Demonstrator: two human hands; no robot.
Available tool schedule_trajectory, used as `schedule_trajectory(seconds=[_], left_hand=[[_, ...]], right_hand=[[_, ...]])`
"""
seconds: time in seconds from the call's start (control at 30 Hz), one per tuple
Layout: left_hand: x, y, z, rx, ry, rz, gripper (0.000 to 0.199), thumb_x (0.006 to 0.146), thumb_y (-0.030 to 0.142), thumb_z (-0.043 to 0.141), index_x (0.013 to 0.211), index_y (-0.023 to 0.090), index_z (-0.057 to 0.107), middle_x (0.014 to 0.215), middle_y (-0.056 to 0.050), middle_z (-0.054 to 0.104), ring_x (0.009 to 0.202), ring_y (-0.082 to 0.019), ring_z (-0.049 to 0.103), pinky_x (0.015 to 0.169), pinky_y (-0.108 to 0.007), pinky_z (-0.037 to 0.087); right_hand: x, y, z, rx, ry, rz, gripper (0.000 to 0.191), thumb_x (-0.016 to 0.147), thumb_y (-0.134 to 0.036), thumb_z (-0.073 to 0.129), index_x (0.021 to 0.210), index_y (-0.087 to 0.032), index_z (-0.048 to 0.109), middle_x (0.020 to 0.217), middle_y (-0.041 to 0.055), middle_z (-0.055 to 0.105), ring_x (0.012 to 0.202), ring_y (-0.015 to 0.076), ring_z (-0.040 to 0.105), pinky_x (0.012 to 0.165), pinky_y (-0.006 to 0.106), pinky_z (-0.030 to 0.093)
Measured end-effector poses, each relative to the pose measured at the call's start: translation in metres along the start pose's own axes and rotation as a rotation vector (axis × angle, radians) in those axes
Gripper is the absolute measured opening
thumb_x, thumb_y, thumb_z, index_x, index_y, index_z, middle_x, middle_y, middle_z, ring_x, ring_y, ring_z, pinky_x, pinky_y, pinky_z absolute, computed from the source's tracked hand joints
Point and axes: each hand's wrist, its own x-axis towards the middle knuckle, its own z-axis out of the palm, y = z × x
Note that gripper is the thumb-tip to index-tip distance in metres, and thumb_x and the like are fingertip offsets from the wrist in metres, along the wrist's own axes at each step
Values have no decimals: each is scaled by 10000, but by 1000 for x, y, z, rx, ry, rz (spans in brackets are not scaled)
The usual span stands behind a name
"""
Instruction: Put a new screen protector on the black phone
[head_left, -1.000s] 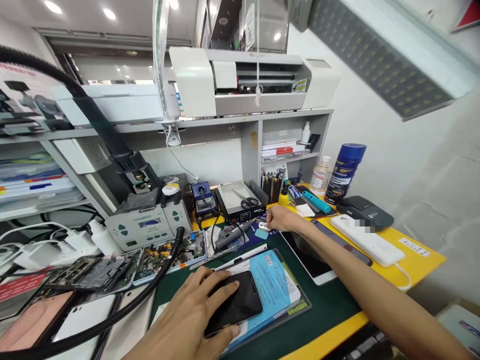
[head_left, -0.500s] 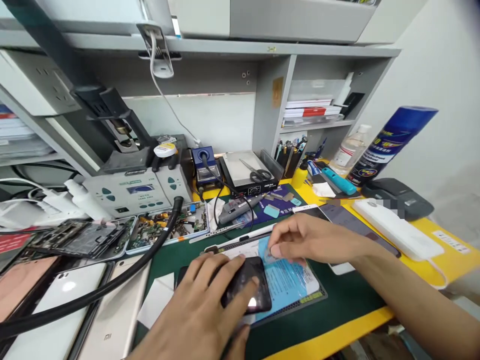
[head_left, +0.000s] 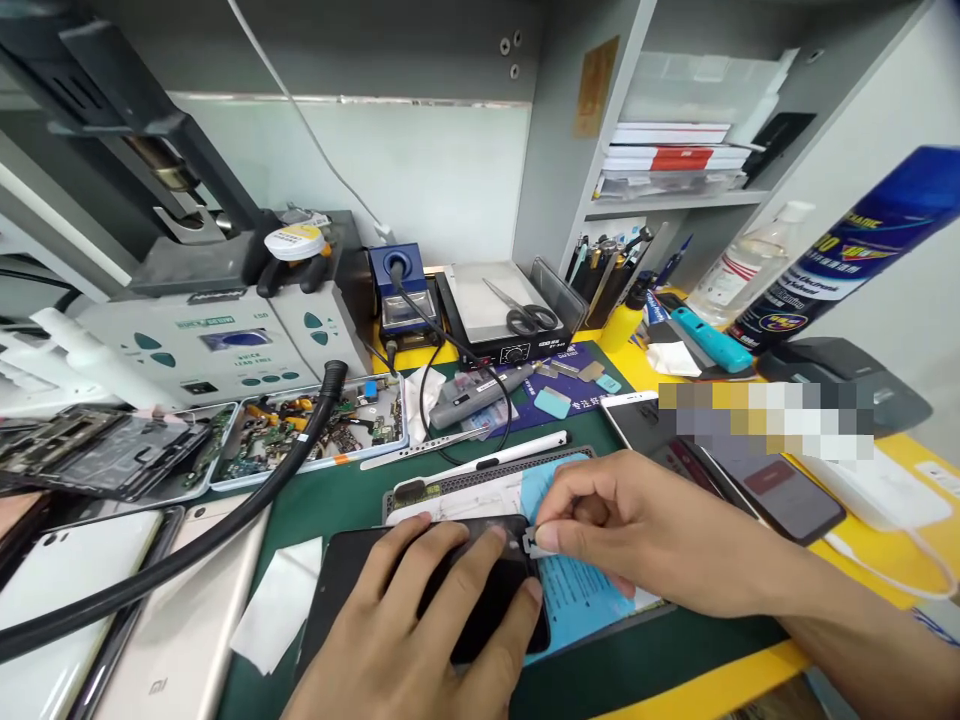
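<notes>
A black phone (head_left: 480, 630) lies screen up on a blue and white printed sheet (head_left: 577, 590), over a dark patterned pad. My left hand (head_left: 427, 610) rests across it, fingers spread and flat on the glass; its thumb is hidden. Between the thumb and bent fingers of my right hand (head_left: 600, 520) is a thin notched metal blade (head_left: 531, 544). The blade meets the phone's right edge near the upper corner; whether it enters the seam I cannot tell. A folded white paper (head_left: 279, 605) lies left of the phone.
A black hose (head_left: 255, 515) arcs across the left, over several phones. Behind stand a parts tray (head_left: 390, 425), a soldering station (head_left: 405, 300) and a hot plate with scissors (head_left: 532, 318). More phones (head_left: 780, 490) and a blue spray can (head_left: 847, 255) are at right.
My right hand has brought the blade down and left, from above the sheet to the phone's edge. My left hand stays spread on the phone. The view has moved closer.
</notes>
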Motion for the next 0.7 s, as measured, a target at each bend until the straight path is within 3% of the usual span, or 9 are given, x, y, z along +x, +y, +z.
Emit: schedule_trajectory(seconds=[0.17, 0.7], left_hand=[[-2, -1, 2, -8, -38, 20, 471, 917, 172, 590, 1360, 332, 597, 1371, -50, 601, 1233, -309, 505, 1083, -557, 383], [0, 6, 12, -41, 84, -83, 331, 932, 235, 649, 1242, 350, 667, 1269, -12, 672, 1172, -268, 560, 1110, -511, 355]], right_hand=[[1, 2, 3, -47, 31, -14, 212, 912, -398, 717, 812, -213, 697, 585, -58, 489, 498, 82, 443, 415, 174, 299], [1, 6, 8, -224, 87, -115, 260, 993, -425, 587, 833, -245, 686, 741, -27, 575, 601, 121, 476, 486, 238, 343]])
